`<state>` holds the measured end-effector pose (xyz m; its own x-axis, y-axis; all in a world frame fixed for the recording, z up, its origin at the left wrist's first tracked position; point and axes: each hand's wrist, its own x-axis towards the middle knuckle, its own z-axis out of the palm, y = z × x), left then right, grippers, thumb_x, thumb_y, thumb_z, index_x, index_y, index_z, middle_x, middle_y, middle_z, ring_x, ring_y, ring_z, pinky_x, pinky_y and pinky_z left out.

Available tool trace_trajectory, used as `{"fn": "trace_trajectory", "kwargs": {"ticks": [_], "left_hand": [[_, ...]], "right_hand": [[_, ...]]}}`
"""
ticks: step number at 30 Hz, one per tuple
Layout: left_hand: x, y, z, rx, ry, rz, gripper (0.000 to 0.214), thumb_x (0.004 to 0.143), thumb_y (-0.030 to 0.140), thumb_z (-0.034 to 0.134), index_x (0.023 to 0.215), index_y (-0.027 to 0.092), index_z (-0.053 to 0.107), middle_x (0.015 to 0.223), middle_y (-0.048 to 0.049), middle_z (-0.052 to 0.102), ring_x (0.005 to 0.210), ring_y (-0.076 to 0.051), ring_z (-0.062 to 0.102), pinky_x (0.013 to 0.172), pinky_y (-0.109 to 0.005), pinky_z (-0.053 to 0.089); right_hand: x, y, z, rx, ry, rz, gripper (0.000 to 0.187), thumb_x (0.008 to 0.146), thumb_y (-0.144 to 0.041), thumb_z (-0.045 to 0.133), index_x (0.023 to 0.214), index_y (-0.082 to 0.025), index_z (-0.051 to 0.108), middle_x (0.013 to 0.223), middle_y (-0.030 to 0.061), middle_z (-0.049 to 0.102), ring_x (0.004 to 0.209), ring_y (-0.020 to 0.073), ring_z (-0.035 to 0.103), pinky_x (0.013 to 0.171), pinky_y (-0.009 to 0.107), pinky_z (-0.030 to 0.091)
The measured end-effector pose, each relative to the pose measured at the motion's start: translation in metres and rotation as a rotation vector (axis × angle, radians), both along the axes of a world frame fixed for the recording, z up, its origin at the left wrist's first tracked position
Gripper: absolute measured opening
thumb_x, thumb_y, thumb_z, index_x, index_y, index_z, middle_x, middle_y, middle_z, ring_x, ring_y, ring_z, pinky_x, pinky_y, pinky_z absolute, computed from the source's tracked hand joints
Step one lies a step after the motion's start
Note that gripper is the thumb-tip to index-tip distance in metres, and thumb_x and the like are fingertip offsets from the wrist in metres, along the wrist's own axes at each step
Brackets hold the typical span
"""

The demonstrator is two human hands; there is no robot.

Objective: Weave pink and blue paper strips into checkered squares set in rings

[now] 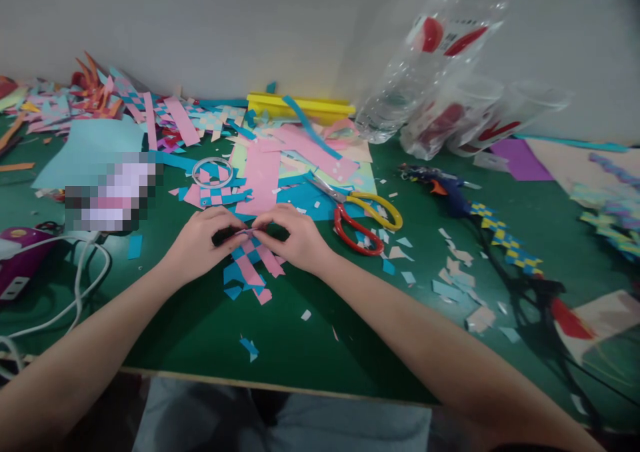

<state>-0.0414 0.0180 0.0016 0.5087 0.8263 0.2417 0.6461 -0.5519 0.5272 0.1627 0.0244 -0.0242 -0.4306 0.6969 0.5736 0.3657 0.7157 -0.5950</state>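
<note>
Over the green table, my left hand and my right hand meet, fingertips pinched on a woven piece of pink and blue paper strips. Its strip ends fan out below my fingers, and its top edge is partly hidden by them. Just behind lie pink paper, a large blue sheet and a roll of clear tape or similar pale ring. To the right of my right hand rest scissors with one red and one yellow handle, blades pointing away to the left.
Paper scraps litter the table at right, beside a blue-and-yellow woven strip. Clear plastic bottles and cups stand by the wall. A blurred-out phone-like object, white cable and purple power block occupy the left.
</note>
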Motion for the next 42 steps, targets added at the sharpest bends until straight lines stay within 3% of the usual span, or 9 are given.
{"fn": "trace_trajectory", "kwargs": {"ticks": [3, 7, 12, 17, 25, 31, 42], "left_hand": [[-0.0002, -0.0019, 0.0031, -0.146, -0.107, 0.020, 0.025, 0.087, 0.041, 0.056, 0.085, 0.019, 0.067, 0.082, -0.0003, 0.068, 0.074, -0.014, 0.060, 0.069, -0.025, 0.044], [0.0000, -0.0027, 0.0042, -0.341, -0.245, 0.084, 0.029, 0.083, 0.045, 0.060, 0.086, 0.017, 0.069, 0.074, -0.0002, 0.068, 0.063, -0.013, 0.058, 0.057, -0.022, 0.044], [0.0019, -0.0005, 0.0005, -0.498, -0.363, 0.107, 0.031, 0.080, 0.045, 0.063, 0.092, 0.017, 0.072, 0.088, -0.0042, 0.072, 0.079, -0.018, 0.065, 0.070, -0.027, 0.051], [0.0024, -0.0001, -0.0001, -0.518, -0.385, 0.135, 0.030, 0.079, 0.044, 0.064, 0.091, 0.018, 0.072, 0.086, -0.0041, 0.073, 0.074, -0.016, 0.065, 0.069, -0.028, 0.051], [0.0040, -0.0022, -0.0003, -0.605, -0.414, 0.108, 0.035, 0.075, 0.043, 0.070, 0.100, 0.019, 0.072, 0.092, -0.0049, 0.073, 0.081, -0.019, 0.066, 0.075, -0.031, 0.052], [0.0048, -0.0010, -0.0015, -0.630, -0.408, 0.119, 0.033, 0.074, 0.044, 0.070, 0.098, 0.021, 0.074, 0.091, -0.0046, 0.074, 0.080, -0.020, 0.066, 0.073, -0.033, 0.053], [0.0066, -0.0010, -0.0040, -0.606, -0.391, 0.122, 0.032, 0.075, 0.044, 0.068, 0.096, 0.020, 0.074, 0.090, -0.0050, 0.074, 0.075, -0.019, 0.067, 0.069, -0.033, 0.054]], "right_hand": [[-0.0011, -0.0019, 0.0022, 0.010, 0.059, -0.014, 0.013, 0.085, -0.025, 0.060, 0.097, -0.021, 0.060, 0.082, -0.0003, 0.071, 0.075, 0.0133, 0.065, 0.084, 0.033, 0.044], [-0.0017, -0.0037, 0.0035, 0.128, 0.045, -0.048, 0.008, 0.089, -0.025, 0.055, 0.091, -0.021, 0.062, 0.089, 0.0003, 0.072, 0.073, 0.0122, 0.065, 0.090, 0.036, 0.043], [-0.0012, -0.0037, 0.0009, 0.201, -0.027, -0.063, 0.012, 0.090, -0.024, 0.053, 0.087, -0.023, 0.064, 0.089, -0.0009, 0.074, 0.085, 0.0125, 0.068, 0.096, 0.036, 0.042], [0.0005, -0.0028, -0.0002, 0.210, -0.095, -0.083, 0.013, 0.091, -0.028, 0.054, 0.093, -0.025, 0.066, 0.097, -0.0012, 0.074, 0.088, 0.0136, 0.068, 0.103, 0.042, 0.036], [0.0018, -0.0048, 0.0035, 0.311, -0.058, -0.103, 0.012, 0.091, -0.026, 0.055, 0.090, -0.025, 0.067, 0.092, -0.0021, 0.074, 0.081, 0.0122, 0.068, 0.100, 0.040, 0.040], [0.0029, -0.0041, 0.0051, 0.386, -0.153, -0.189, 0.013, 0.089, -0.032, 0.057, 0.087, -0.030, 0.069, 0.101, -0.0029, 0.072, 0.102, 0.0177, 0.061, 0.103, 0.046, 0.034], [0.0042, -0.0065, 0.0048, 0.371, -0.243, -0.198, 0.011, 0.088, -0.030, 0.058, 0.088, -0.031, 0.069, 0.084, -0.0035, 0.070, 0.097, 0.0185, 0.058, 0.107, 0.051, 0.026]]}}
